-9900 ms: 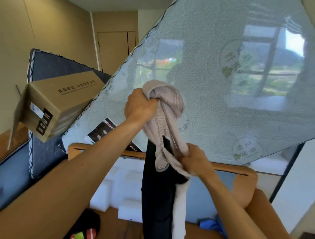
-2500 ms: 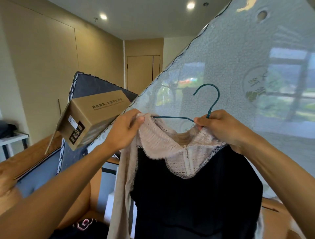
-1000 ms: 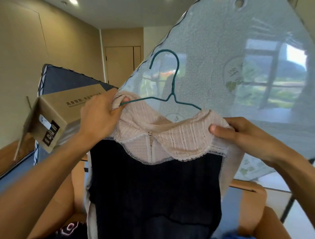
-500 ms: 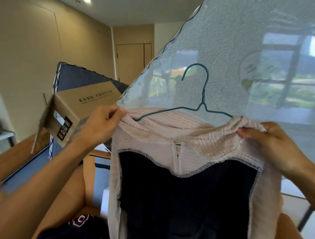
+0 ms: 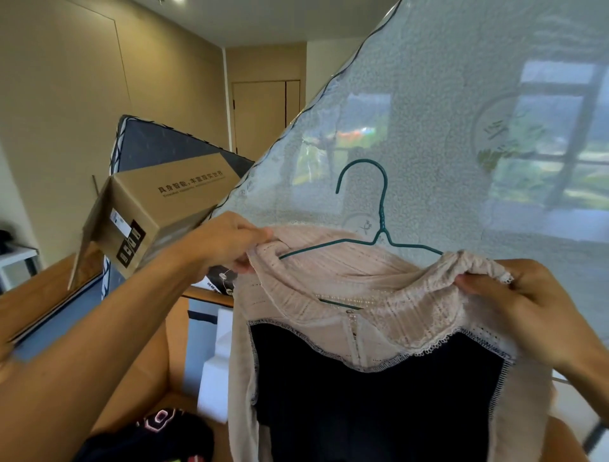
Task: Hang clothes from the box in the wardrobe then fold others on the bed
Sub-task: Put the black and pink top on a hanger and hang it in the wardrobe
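Head view | left hand (image 5: 227, 244) 9 o'clock, right hand (image 5: 527, 296) 3 | fingers pinch pink top (image 5: 362, 287), likely to stretch it over hanger (image 5: 379, 204)

Beige walls (image 5: 66, 99) run along the left to a short passage, where a closed door (image 5: 263, 118) of the same tone stands at the far end; the ceiling (image 5: 263, 19) is pale, with a recessed lamp (image 5: 178, 1) lit at the top edge; a large pale mattress (image 5: 445, 82) in glossy wrap leans tilted across the right, showing a bright window reflection (image 5: 560, 132) with greenery; a dark blue mattress (image 5: 158, 145) leans behind it; a wooden bed frame (image 5: 43, 290) lies low at left; a white table (image 5: 16, 255) stands by the wall; white foam blocks (image 5: 214, 372) sit lower down.
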The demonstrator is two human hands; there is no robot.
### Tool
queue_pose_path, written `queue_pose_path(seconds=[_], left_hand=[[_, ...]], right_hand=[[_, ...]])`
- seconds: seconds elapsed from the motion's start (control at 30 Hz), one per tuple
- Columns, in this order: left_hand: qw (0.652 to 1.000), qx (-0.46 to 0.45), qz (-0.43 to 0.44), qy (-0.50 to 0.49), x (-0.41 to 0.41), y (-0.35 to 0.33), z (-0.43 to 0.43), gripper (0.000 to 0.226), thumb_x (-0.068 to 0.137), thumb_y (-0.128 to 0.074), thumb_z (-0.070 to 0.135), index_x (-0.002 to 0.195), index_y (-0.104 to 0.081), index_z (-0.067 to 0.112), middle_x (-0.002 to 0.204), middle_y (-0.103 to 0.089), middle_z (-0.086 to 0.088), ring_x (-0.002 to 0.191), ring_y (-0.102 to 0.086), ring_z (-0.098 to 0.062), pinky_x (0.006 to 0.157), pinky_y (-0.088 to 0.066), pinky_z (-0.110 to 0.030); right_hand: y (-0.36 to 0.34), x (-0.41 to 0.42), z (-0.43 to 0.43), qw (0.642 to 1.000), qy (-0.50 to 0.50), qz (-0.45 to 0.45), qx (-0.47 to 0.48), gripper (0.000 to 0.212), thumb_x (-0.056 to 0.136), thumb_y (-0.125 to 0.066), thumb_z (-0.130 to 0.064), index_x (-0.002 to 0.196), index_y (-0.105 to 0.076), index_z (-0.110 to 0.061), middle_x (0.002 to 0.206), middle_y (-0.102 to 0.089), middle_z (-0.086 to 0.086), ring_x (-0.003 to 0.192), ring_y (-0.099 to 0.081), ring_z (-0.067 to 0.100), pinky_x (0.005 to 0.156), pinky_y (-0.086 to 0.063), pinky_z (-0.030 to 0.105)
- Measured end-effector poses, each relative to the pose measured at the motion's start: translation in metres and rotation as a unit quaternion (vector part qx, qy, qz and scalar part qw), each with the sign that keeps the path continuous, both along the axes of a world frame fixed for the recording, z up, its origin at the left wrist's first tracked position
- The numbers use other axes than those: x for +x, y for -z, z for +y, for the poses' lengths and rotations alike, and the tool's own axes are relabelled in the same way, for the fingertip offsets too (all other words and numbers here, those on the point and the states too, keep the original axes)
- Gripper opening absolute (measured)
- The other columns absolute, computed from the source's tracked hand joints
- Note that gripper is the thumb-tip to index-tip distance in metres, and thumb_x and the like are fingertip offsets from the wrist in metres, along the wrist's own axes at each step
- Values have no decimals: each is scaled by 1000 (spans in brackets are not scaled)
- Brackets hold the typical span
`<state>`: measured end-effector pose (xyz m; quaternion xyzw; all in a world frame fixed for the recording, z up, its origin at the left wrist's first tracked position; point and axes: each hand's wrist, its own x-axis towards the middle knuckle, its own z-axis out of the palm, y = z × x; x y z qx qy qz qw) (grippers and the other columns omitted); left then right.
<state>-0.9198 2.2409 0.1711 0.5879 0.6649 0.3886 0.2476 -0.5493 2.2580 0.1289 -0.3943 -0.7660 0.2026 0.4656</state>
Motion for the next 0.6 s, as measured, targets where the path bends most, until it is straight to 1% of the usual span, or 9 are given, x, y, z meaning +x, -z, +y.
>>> queue_pose_path(seconds=[0.1, 0.17, 0.2, 0.27, 0.33, 0.4, 0.43, 0.5, 0.6], left_hand=[[957, -64, -283, 31, 5, 2, 8, 26, 100, -57, 29, 104, -70, 6, 97, -72, -8, 79, -69, -17, 66, -63, -30], [925, -90, -366, 43, 4, 9, 12, 25, 100, -56, 28, 107, -68, 8, 97, -68, -9, 83, -65, -19, 68, -61, -29], [927, -82, -365, 28, 3, 14, 15, 23, 101, -56, 27, 102, -68, 7, 95, -66, -11, 80, -63, -19, 64, -60, -26], [963, 18, -267, -42, 1, 25, 19, 20, 100, -57, 25, 91, -65, 9, 94, -65, -15, 76, -60, -19, 62, -55, -27], [978, 171, -72, -95, -3, 37, 20, 29, 102, -53, 37, 91, -64, 12, 91, -72, -3, 73, -62, -16, 69, -50, -32], [970, 235, 61, -26, -5, 50, 17, 52, 100, -40, 57, 84, -60, 12, 79, -66, 10, 70, -58, -10, 68, -42, -30], [968, 236, 83, 31, -4, 57, 16, 57, 98, -36, 62, 75, -53, 13, 71, -55, 11, 64, -50, -7, 64, -36, -28], [954, 263, 113, 91, -4, 67, 20, 46, 98, -38, 57, 64, -36, 27, 61, -33, 10, 56, -32, -4, 57, -25, -25], [940, 315, 85, 97, 0, 65, 27, 42, 101, -41, 49, 63, -32, 35, 59, -26, 9, 54, -26, -3, 55, -23, -26]], right_hand=[[9, 2, 3, 1000, -4, -15, -9, 27, 90, -68, -16, 67, -65, -1, 59, -58, 24, 54, -50, 12, 51, -37, 34], [13, 4, 4, 1000, -18, -1, -17, 25, 90, -67, -16, 69, -67, -1, 61, -61, 23, 56, -54, 14, 52, -40, 36], [13, 4, 3, 999, -27, 18, -23, 23, 89, -67, -17, 70, -70, -4, 61, -64, 20, 56, -58, 15, 54, -42, 33], [13, 4, 2, 997, -38, 59, -42, 29, 81, -68, -31, 72, -71, -3, 63, -67, 22, 58, -61, 18, 57, -42, 29], [18, 6, 6, 993, -30, 97, -53, 42, 75, -70, -38, 69, -66, 4, 69, -63, 34, 61, -58, 19, 61, -41, 30], [19, 6, 10, 987, -28, 147, -63, 30, 83, -71, -20, 71, -65, 8, 71, -65, 33, 63, -61, 20, 66, -44, 31], [17, 6, 11, 984, -22, 162, -66, 22, 88, -67, -8, 70, -66, 5, 68, -69, 24, 62, -63, 19, 65, -46, 28], [14, 7, 11, 984, -23, 162, -71, 24, 90, -61, 1, 68, -71, -2, 64, -71, 7, 59, -66, 14, 59, -49, 18], [2, 14, 9, 983, -73, 136, -102, 30, 89, -58, 2, 69, -76, -11, 67, -73, 3, 64, -68, 9, 61, -50, 14]])
